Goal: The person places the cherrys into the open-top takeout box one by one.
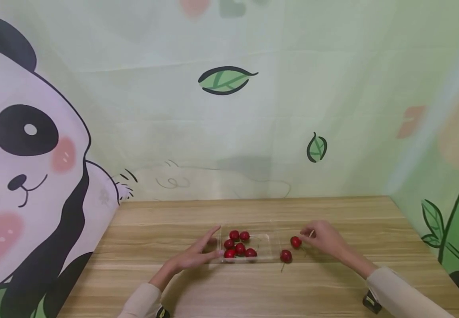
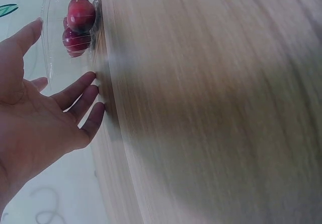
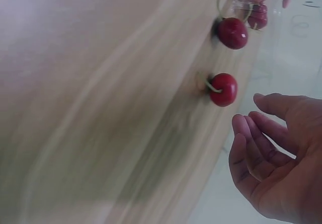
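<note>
A clear plastic box [image 1: 264,248] holds several dark red cherries [image 1: 240,249], gathered toward its left end. My left hand [image 1: 193,257] is at the box's left end, thumb and fingers spread, fingertips right at its wall in the head view. Two cherries with stems lie on the table to the right of the box: a nearer cherry [image 1: 286,256] and a farther cherry [image 1: 296,241]. Beside the farther one is my right hand [image 1: 326,238], its fingers loosely bent. In the right wrist view a gap shows between that cherry [image 3: 224,90] and the right hand [image 3: 276,158], which holds nothing.
The wood-grain table [image 1: 229,291] runs back to a hanging cloth backdrop [image 1: 165,97] printed with a panda and leaves. A dark device [image 1: 371,302] sits under the right sleeve [image 1: 400,291].
</note>
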`<act>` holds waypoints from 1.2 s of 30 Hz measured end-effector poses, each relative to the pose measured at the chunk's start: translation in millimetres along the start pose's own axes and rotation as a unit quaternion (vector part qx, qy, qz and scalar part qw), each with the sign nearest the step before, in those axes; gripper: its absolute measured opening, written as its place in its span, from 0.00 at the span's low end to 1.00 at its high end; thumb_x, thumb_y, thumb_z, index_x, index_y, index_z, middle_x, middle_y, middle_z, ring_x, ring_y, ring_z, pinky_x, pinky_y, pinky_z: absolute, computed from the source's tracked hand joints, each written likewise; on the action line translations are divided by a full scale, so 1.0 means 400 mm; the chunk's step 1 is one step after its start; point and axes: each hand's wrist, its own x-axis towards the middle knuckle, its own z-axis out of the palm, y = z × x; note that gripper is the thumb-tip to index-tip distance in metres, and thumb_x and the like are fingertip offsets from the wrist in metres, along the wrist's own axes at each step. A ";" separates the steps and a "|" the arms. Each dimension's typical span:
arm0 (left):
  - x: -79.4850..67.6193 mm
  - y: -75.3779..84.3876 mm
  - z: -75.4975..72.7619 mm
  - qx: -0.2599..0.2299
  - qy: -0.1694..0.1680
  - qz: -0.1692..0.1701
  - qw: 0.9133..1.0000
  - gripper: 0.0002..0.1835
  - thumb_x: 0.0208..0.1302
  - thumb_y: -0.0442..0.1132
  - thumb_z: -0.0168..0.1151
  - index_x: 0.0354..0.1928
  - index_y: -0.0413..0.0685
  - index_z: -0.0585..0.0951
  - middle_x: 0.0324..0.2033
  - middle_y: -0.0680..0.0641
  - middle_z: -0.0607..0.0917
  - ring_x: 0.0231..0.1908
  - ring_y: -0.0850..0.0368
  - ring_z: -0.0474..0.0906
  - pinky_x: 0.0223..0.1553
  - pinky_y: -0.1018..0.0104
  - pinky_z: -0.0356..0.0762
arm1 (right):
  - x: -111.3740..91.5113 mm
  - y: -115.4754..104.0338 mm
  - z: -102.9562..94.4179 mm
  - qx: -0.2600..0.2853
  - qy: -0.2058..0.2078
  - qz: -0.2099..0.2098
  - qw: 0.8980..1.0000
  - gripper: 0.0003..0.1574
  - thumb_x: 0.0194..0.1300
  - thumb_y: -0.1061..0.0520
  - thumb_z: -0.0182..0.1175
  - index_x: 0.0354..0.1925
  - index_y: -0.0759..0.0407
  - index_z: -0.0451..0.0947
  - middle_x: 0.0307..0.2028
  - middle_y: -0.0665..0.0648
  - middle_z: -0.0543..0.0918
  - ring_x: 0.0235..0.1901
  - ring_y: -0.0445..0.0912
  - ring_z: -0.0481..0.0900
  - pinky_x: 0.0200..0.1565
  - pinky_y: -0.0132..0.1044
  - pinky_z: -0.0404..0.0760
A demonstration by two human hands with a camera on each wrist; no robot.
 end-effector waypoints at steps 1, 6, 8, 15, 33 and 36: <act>-0.001 0.003 0.000 -0.001 0.000 0.000 1.000 0.46 0.74 0.53 0.58 0.83 0.50 0.44 0.73 0.28 0.64 0.74 0.28 0.58 0.70 0.23 0.53 | -0.006 0.004 0.001 -0.001 0.000 0.004 1.000 0.04 0.63 0.62 0.70 0.35 0.64 0.88 0.30 0.55 0.89 0.30 0.40 0.83 0.32 0.29 0.83; -0.005 0.012 -0.003 -0.009 -0.001 -0.005 1.000 0.46 0.74 0.52 0.59 0.83 0.50 0.45 0.73 0.29 0.64 0.74 0.30 0.59 0.71 0.24 0.55 | -0.029 0.021 0.009 -0.001 -0.002 0.009 1.000 0.08 0.61 0.58 0.72 0.35 0.63 0.89 0.29 0.53 0.88 0.29 0.39 0.82 0.31 0.29 0.82; -0.004 0.012 -0.005 -0.010 -0.003 -0.009 1.000 0.46 0.74 0.53 0.59 0.83 0.51 0.45 0.74 0.30 0.64 0.75 0.31 0.59 0.71 0.25 0.55 | -0.030 0.029 0.016 0.000 -0.006 0.003 1.000 0.09 0.61 0.57 0.73 0.34 0.63 0.89 0.30 0.55 0.89 0.28 0.39 0.82 0.31 0.30 0.82; -0.006 0.015 -0.005 -0.006 -0.001 -0.006 1.000 0.46 0.74 0.52 0.59 0.83 0.50 0.45 0.74 0.29 0.64 0.75 0.30 0.59 0.72 0.25 0.54 | -0.036 0.035 0.039 -0.008 -0.014 0.004 1.000 0.09 0.59 0.56 0.74 0.33 0.62 0.88 0.30 0.58 0.91 0.28 0.41 0.84 0.31 0.32 0.84; -0.007 0.018 -0.005 -0.013 -0.007 -0.004 1.000 0.46 0.75 0.51 0.59 0.83 0.50 0.45 0.73 0.29 0.65 0.75 0.31 0.59 0.72 0.27 0.57 | -0.034 0.040 0.063 -0.030 -0.008 0.017 0.999 0.04 0.61 0.59 0.72 0.30 0.59 0.89 0.29 0.55 0.91 0.24 0.34 0.76 0.27 0.28 0.76; -0.008 0.017 -0.005 -0.012 -0.004 -0.006 1.000 0.46 0.75 0.51 0.59 0.83 0.51 0.45 0.74 0.30 0.64 0.75 0.32 0.59 0.72 0.27 0.56 | -0.033 0.040 0.066 -0.026 -0.008 0.021 0.999 0.03 0.61 0.60 0.72 0.31 0.59 0.89 0.30 0.56 0.91 0.26 0.35 0.79 0.28 0.29 0.78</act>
